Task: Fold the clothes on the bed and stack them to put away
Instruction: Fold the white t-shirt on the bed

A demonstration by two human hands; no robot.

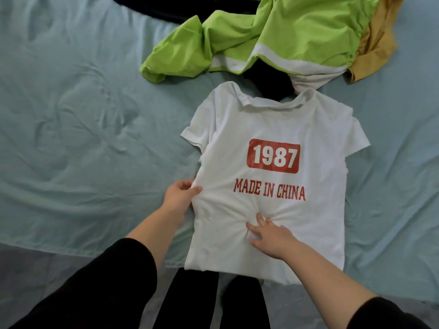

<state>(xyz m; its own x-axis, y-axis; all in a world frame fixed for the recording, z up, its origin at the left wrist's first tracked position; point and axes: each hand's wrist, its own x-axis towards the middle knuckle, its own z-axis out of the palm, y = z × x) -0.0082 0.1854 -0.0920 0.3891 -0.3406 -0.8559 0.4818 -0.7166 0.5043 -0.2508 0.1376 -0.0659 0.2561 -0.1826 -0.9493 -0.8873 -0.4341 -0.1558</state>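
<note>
A white T-shirt (273, 129) with a red "1987 MADE IN CHINA" print lies face up on the bed, collar away from me, hem at the near edge. My left hand (179, 198) pinches the shirt's left side seam at waist height. My right hand (270, 236) rests on the lower front of the shirt, its fingers spread, and the cloth bunches into wrinkles around them. Beyond the collar lies a heap of unfolded clothes: a lime-green garment (273, 36) with a white band, a mustard-yellow one (375, 46) and a black one (270, 86).
The pale blue bedsheet (83, 115) is wrinkled and stretches wide to the left of the shirt. A dark garment (166, 8) lies at the far top edge. My legs in black (190, 302) stand at the bed's near edge.
</note>
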